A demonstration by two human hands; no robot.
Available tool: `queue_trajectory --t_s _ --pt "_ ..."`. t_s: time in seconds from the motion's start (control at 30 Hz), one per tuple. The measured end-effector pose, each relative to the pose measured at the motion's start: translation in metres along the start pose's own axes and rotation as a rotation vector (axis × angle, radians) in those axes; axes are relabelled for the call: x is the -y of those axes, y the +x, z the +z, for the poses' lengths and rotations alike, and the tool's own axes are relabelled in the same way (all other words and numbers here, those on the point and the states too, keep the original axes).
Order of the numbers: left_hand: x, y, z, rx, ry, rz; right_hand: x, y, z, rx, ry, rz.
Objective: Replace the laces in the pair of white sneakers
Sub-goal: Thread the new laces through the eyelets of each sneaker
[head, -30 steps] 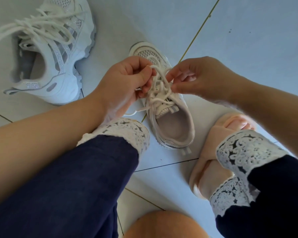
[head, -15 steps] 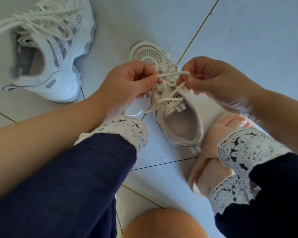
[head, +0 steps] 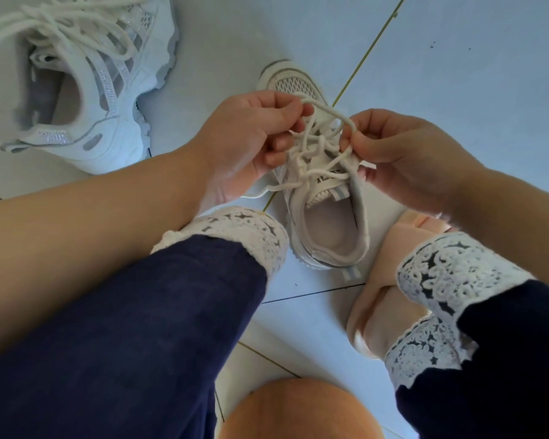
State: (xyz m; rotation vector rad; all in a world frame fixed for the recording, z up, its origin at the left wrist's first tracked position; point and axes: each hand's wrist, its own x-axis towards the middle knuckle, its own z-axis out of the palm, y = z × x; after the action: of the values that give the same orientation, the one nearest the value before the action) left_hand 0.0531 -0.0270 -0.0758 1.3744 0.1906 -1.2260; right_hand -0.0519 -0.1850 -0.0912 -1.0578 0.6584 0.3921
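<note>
Your legs: dark trousers (head: 124, 312) with white trim frame the near edge; a pink sandal (head: 406, 224) sits just right of the work.
Near sneaker: the sneaker (head: 328, 229) stands on the tiled floor (head: 457, 74) between your feet. Its heel is towards you and its toe is far, leaning slightly left, so its long axis runs near to far.
Lace: the lace (head: 325, 110) criss-crosses loosely over the tongue, and one strand arches between your two hands. A loose tail trails out on the left side.
Left hand: your left hand (head: 251, 141) is on the shoe's left, with curled fingers pinching the strand near the toe end.
Right hand: your right hand (head: 403, 153) is on the shoe's right, slightly nearer you, with thumb and fingers pinching the strand's other end.
Next pull: the eyelets lie directly below and between both hands, so the slack likely comes out sideways, across the shoe's long axis.
Far sneaker: the other sneaker (head: 108, 99) lies far left, well apart, with its laces (head: 61, 30) loose on top.
</note>
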Motion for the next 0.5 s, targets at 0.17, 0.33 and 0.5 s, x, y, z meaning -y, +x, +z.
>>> queue_trajectory --t_s 0.17,0.33,0.5 --pt "0.002 -0.002 0.0 -0.014 -0.103 -0.013 0.003 -0.005 0.01 -0.138 -0.419 -0.185" --pt "0.005 -0.006 0.001 -0.012 -0.079 0.035 0.008 -0.004 0.015 -0.185 -0.798 -0.287" --pt "0.009 -0.013 -0.001 0.019 0.2 0.181 0.011 -0.002 0.02 -0.085 -0.803 -0.173"
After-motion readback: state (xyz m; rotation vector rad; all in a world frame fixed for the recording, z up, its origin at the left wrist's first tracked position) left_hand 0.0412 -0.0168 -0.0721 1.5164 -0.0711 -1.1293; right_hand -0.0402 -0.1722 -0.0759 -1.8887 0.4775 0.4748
